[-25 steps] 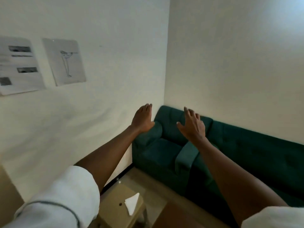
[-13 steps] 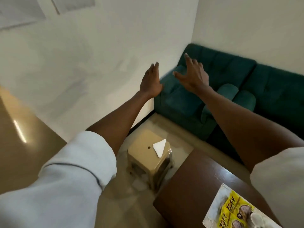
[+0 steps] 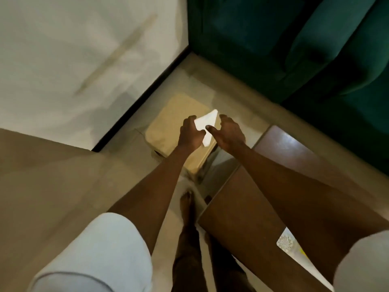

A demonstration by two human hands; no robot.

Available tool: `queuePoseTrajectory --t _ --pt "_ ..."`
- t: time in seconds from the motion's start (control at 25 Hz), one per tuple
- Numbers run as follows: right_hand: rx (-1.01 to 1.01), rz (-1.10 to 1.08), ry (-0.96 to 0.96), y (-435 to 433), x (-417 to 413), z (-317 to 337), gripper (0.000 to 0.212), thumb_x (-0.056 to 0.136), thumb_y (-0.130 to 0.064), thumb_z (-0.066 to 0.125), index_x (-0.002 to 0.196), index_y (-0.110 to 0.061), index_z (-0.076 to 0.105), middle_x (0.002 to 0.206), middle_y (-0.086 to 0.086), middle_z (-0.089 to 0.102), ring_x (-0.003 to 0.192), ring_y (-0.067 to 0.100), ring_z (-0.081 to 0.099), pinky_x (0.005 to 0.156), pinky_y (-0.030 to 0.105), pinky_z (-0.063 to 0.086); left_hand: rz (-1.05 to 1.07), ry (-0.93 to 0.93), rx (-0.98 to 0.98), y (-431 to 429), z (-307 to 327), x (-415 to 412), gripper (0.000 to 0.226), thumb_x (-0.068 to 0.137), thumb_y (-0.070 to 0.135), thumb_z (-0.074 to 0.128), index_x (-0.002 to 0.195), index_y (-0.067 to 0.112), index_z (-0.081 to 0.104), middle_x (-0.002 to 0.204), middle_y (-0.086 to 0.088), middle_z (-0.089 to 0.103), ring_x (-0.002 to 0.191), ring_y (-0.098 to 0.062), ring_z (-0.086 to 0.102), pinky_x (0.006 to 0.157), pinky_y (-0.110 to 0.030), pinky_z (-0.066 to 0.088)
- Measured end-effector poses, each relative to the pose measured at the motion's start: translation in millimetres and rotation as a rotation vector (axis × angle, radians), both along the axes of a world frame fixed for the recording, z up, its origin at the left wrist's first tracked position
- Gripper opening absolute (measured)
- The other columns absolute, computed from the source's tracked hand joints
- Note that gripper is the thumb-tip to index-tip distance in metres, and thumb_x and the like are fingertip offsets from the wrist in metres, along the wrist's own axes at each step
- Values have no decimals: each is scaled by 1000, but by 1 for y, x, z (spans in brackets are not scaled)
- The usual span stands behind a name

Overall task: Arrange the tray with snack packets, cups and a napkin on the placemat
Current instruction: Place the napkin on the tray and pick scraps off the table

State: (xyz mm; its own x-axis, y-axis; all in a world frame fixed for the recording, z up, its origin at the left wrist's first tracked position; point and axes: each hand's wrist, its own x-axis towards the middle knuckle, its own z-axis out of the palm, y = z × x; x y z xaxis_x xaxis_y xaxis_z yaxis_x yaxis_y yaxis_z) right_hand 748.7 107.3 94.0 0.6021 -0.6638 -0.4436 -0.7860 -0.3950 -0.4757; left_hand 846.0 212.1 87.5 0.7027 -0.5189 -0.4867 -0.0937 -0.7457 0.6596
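Observation:
A folded white napkin (image 3: 207, 123) lies on the top of a small beige stool (image 3: 168, 123) on the floor. My left hand (image 3: 190, 134) is at the napkin's left edge, fingers curled and apart. On the napkin's right is my right hand (image 3: 230, 133), its thumb stretched over the paper. The picture is blurred, so I cannot tell whether either hand touches the napkin. A corner of the patterned placemat (image 3: 287, 244) shows on the brown table (image 3: 242, 197) at the lower right. Tray, packets and cups are out of view.
A dark green sofa (image 3: 294, 39) fills the upper right corner, close behind the stool. A white wall with a black skirting runs along the left. My bare foot (image 3: 186, 203) stands on the floor between stool and table.
My view has swung down from the wall and sofa to the floor. Both hands have dropped from head height to the napkin on the stool.

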Motion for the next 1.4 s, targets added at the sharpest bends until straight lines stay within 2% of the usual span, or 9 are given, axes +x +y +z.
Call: queuePoseTrajectory --t 0.12,0.28,0.48,0.6,0.76,1.04,1.16,1.28,1.4 --pt "68 -66 28 -4 -1 -86 69 101 -55 55 148 -5 46 146 17 56 132 36 57 106 45 51 28 51 -9 -16 -75 9 58 95 6 64 149 6 44 151 -17 48 141 -33 45 114 -40 45" --pt "145 -248 7 -1 19 -133 63 101 -48 61 141 0 49 140 18 58 126 36 60 104 43 53 -105 44 28 -21 -118 26 56 98 -4 53 152 8 44 156 -15 45 144 -31 46 119 -36 42" --pt "209 -468 -9 0 37 -148 64 95 -47 69 136 -2 49 131 15 61 116 33 64 100 47 57 -319 -130 204 -25 -132 24 59 100 9 63 154 18 42 156 -10 40 140 -34 41 108 -42 52" --pt "266 -622 -25 -8 39 -149 66 91 -45 75 134 -3 46 131 15 61 117 33 64 99 48 57 -395 -127 224 -33 -132 23 56 100 6 59 153 17 45 155 -11 38 140 -36 42 113 -43 48" --pt "509 -902 -104 -13 32 -151 64 90 -39 79 134 -5 47 130 14 63 116 36 67 99 50 59 -406 -51 219 -35 -130 16 57 97 6 64 151 14 48 152 -14 39 139 -35 45 115 -44 45" --pt "548 -851 -192 -7 16 -146 41 93 -19 75 128 1 65 130 19 68 117 38 67 99 46 57 -292 110 155 -50 -127 15 45 102 8 53 147 12 51 152 -14 36 138 -36 46 115 -47 45" --pt "506 -888 -205 -11 10 -131 29 90 -17 76 110 1 67 116 21 70 109 39 68 94 50 59 -212 172 140 -52 -115 12 47 99 7 59 145 11 53 146 -15 46 133 -34 53 112 -44 48" --pt "503 -973 -332 -18 -23 -73 20 86 -14 76 93 -6 60 102 16 67 99 36 67 87 51 61 -87 288 23 -54 -67 -4 61 98 22 66 153 9 43 151 -13 47 134 -31 54 108 -37 49" --pt "451 -998 -465 -39 -62 4 18 86 -7 76 97 -9 61 105 18 68 93 32 68 79 45 61 -74 433 -56 -81 9 -26 90 88 43 77 160 15 31 155 -10 47 134 -29 56 104 -33 51"
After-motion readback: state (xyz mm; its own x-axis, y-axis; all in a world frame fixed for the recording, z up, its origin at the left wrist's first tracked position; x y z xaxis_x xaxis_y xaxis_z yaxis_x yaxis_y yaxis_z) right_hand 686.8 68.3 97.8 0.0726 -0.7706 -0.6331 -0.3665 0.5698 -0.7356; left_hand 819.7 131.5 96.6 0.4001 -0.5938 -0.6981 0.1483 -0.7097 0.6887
